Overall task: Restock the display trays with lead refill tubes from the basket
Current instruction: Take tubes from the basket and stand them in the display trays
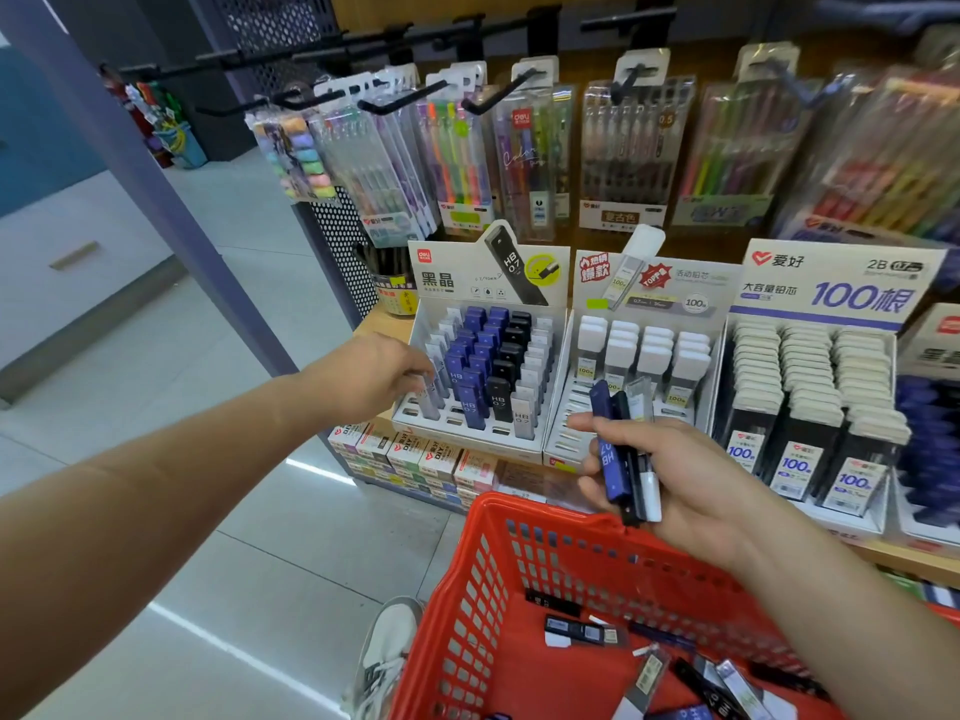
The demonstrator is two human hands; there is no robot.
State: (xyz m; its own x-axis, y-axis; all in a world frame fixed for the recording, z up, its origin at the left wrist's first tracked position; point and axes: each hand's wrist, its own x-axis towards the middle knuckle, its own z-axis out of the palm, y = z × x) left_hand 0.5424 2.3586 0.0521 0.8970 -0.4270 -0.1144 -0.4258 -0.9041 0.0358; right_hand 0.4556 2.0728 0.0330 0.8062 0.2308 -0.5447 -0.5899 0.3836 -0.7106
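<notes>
The left hand (363, 379) is reaching to the front-left corner of the white cardboard display tray (457, 443) filled with blue, black and clear tubes. Its fingertips are pinching the top of a translucent grey lead refill tube (427, 402) held upright at the tray's left edge. The right hand (691, 491) is hovering above the far rim of the red plastic mesh basket (467, 605), its fingers curling round a bunch of blue, black and clear refill tubes (610, 459), while more loose tubes (582, 630) are lying on the basket's floor.
</notes>
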